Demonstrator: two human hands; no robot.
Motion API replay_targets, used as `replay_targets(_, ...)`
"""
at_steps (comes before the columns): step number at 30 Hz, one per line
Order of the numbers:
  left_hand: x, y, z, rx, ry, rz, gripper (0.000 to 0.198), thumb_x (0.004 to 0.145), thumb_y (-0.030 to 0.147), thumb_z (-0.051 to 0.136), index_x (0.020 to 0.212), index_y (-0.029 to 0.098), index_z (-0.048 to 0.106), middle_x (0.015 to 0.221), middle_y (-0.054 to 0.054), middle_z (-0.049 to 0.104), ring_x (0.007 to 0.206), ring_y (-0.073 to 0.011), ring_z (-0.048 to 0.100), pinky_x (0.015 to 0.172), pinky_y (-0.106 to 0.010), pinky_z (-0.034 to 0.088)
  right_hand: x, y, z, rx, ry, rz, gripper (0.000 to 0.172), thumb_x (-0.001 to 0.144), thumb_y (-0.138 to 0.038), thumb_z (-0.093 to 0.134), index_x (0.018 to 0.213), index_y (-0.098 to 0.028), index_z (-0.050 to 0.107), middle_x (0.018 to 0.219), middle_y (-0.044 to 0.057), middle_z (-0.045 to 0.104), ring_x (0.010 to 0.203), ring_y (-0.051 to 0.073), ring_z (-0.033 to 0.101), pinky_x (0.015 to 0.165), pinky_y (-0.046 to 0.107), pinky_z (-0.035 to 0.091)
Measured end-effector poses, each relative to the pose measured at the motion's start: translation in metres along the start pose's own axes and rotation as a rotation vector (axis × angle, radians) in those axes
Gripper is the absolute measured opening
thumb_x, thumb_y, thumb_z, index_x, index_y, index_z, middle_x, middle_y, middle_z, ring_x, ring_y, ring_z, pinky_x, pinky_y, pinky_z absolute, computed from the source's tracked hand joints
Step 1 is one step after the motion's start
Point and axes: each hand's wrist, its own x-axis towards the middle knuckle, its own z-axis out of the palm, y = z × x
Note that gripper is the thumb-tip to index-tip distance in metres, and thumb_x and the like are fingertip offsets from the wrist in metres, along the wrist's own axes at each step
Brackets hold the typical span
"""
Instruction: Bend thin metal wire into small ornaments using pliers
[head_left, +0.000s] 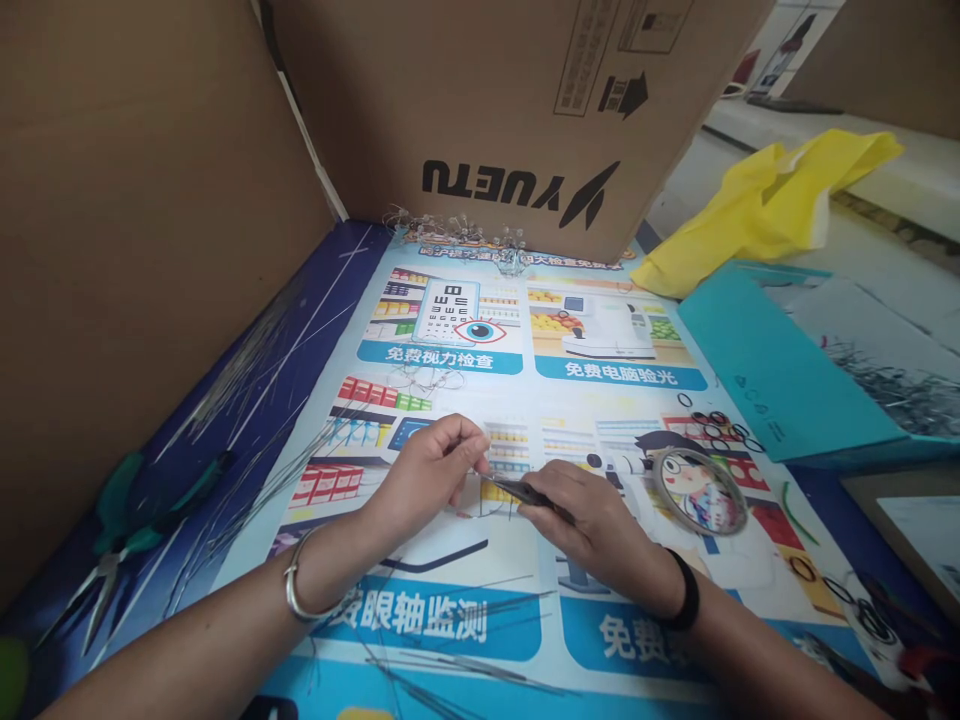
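My left hand (435, 463) is closed in a pinch near the middle of the poster, on what looks like a thin wire; most of that wire is hidden or too fine to follow. A dark pair of pliers (521, 489) is gripped in my right hand (592, 515), its narrow tip pointing left and meeting the left fingertips. My right palm and fingers cover its handles. Beneath and in front of my hands, several thin dark wires (465, 665) lie loose on the printed poster (517, 560).
Green-handled pliers (116, 540) lie at left, near long wires (247, 360). A cardboard box (465, 110) walls the back, with small wire pieces (510, 250) at its foot. At right are a tape roll (739, 500), black rings (716, 432), a teal box (787, 380) and yellow cloth (772, 200).
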Motion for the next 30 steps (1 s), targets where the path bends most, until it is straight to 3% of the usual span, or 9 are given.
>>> replay_targets(20,-0.001,0.004,-0.002,0.059,0.024,0.029,0.020,0.086,0.034,0.049,0.076,0.017,0.052,0.070,0.003,0.058,0.039,-0.0027,0.037,0.041,-0.017,0.031,0.003,-0.005,-0.011,0.231,-0.004,0.232,0.025,0.090,-0.035,0.044,0.077,-0.017,0.055,0.066,0.000,0.053,0.060,0.011,0.048,0.055,0.023,0.037)
replay_targets(26,-0.001,0.001,-0.004,-0.193,-0.120,-0.008,0.022,0.083,0.037,0.056,0.076,0.017,0.051,0.049,0.007,0.049,0.039,-0.0037,0.037,0.041,-0.017,0.028,0.004,-0.004,-0.013,0.300,-0.010,0.280,0.026,0.091,-0.034,0.044,0.079,-0.016,0.057,0.066,0.000,0.054,0.061,0.012,0.049,0.056,0.023,0.037)
replay_targets(30,0.000,-0.002,-0.005,-0.264,-0.215,-0.056,0.022,0.080,0.036,0.061,0.081,0.017,0.053,0.049,0.005,0.051,0.042,-0.0056,0.042,0.041,-0.018,0.028,0.004,-0.003,-0.013,0.326,0.007,0.299,0.026,0.091,-0.036,0.044,0.082,-0.016,0.059,0.067,0.000,0.055,0.062,0.012,0.050,0.056,0.023,0.037)
